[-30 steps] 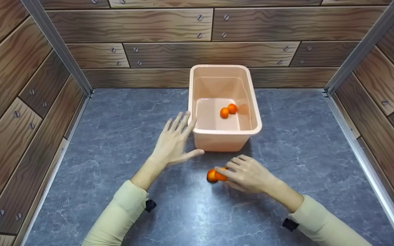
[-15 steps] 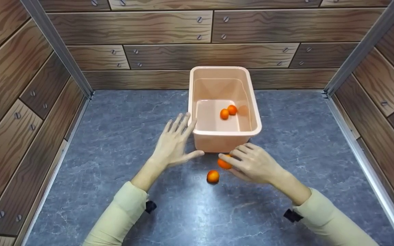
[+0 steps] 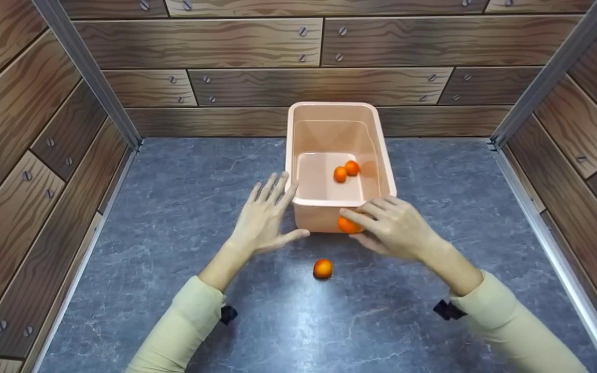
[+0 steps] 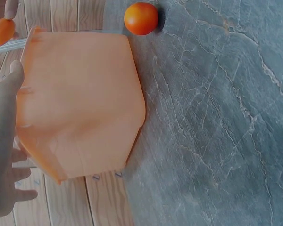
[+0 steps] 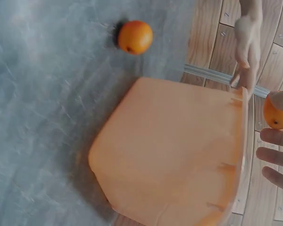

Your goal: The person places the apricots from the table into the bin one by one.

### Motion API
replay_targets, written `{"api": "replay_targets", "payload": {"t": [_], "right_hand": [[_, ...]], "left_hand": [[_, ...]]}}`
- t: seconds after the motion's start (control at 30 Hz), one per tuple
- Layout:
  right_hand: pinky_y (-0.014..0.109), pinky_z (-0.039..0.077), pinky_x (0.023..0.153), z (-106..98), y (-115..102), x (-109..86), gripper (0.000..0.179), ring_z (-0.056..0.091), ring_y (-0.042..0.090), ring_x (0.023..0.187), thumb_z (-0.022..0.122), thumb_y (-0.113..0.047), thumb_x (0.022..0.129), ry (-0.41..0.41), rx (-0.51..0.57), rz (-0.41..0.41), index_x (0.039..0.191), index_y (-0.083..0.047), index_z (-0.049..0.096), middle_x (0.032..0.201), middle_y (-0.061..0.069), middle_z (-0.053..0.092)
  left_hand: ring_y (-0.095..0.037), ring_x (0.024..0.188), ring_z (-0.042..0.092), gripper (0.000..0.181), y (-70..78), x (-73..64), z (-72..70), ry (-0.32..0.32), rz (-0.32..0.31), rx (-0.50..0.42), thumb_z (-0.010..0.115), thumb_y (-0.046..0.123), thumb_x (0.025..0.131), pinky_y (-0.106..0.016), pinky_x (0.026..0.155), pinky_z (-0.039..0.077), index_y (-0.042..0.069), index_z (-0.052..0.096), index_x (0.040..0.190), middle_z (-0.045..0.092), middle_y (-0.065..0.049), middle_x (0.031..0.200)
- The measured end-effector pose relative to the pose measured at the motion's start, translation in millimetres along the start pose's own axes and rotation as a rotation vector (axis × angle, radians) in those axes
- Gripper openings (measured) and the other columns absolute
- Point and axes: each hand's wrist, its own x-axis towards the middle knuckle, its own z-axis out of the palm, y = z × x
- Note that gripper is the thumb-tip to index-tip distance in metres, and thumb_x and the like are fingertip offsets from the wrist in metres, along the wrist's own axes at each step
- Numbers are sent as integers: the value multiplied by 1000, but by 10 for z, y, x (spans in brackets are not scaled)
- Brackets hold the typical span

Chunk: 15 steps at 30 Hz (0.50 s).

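My right hand pinches a small tangerine between thumb and fingers, just in front of the near rim of the peach-coloured plastic bin. The right wrist view shows this fruit with a dark spot on its skin, raised level with the rim. Spread and straight, the fingers of my left hand lie at the bin's left rim near the front corner, with its thumb pointing right. Two tangerines sit side by side on the bin floor. Another tangerine rests on the table in front of the bin.
Dark blue-grey marbled tabletop surrounds the bin. Wood-plank-patterned panels enclose it at the back and both sides, with metal strips along the side edges. The bin stands close to the back panel.
My right hand has lifted the tangerine away from the one on the table and carried it forward and slightly right, up to the bin's near rim. My left hand has stayed in place.
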Motion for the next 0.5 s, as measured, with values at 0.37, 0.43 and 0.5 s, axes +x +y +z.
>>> {"api": "replay_targets", "payload": {"t": [0.37,0.43,0.5], "right_hand": [[37,60,68,-100,203,101,49,71,23,79,84,-29,83,-12,37,39,127,-12,74,95,5,77],[37,60,69,-91,252,102,50,71,24,80,85,-29,83,-9,55,53,129,-12,74,98,6,77],[37,60,67,-71,298,106,52,71,25,79,86,-29,83,3,54,53,130,-12,73,101,7,77]], "left_hand": [[-35,165,23,113,3,5,-3,-4,-5,9,49,88,88,-58,130,30,20,14,171,20,-13,178],[-36,165,23,114,3,6,0,-4,-5,8,49,89,88,-58,130,30,20,13,172,20,-13,178],[-36,165,23,114,3,6,3,-7,-5,5,49,89,88,-58,130,30,20,13,172,20,-13,178]]}}
